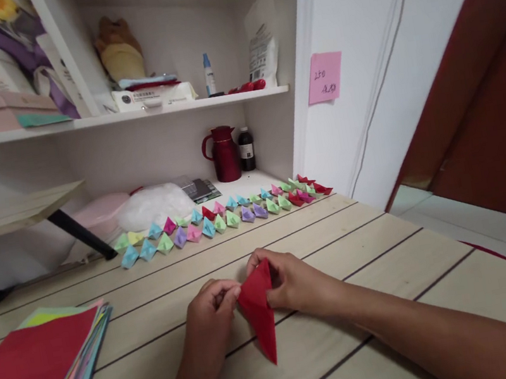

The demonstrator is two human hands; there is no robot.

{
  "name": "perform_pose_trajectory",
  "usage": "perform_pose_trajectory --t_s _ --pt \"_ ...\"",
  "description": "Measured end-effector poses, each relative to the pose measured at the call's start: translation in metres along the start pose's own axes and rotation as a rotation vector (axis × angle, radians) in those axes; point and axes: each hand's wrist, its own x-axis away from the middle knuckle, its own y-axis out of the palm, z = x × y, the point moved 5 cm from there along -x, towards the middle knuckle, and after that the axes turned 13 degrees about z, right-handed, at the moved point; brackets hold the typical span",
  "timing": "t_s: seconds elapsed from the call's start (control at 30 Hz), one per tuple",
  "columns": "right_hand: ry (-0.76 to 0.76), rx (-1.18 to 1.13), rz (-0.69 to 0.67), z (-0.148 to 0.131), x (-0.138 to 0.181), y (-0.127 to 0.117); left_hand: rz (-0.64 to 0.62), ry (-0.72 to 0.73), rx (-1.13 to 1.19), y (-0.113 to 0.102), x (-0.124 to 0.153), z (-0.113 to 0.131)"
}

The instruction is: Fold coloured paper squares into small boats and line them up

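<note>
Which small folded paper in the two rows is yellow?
The yellow folded paper, second from the left in the back row, between a green one and a blue one; no other there is yellow.

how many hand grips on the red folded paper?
2: left-hand grip at the left edge of the red folded paper, right-hand grip on its right side. No others visible.

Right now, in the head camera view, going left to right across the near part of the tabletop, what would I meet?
Stack of coloured paper → left hand → folded red paper → right hand.
</note>
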Motion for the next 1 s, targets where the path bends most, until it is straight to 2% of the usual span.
perform_pose_trajectory --t_s 0.17,0.37,0.57,0.83,1.0 --pt "-0.164 0.350 0.069 0.010 -0.002 0.006 0.023 0.083 0.037 -0.001 -0.001 -0.005" --pt "-0.275 0.439 0.061 0.008 -0.003 0.014 -0.029 0.137 -0.041 -0.002 0.000 -0.004" --pt "-0.414 0.557 -0.010 0.009 0.001 0.025 -0.093 0.452 -0.303 -0.010 -0.003 0.001" --pt "-0.506 0.768 -0.083 0.007 0.004 0.031 -0.067 0.356 -0.262 -0.019 0.003 0.006" --pt "-0.501 0.799 -0.134 0.005 0.004 0.025 -0.122 0.480 -0.458 -0.015 0.012 0.005"
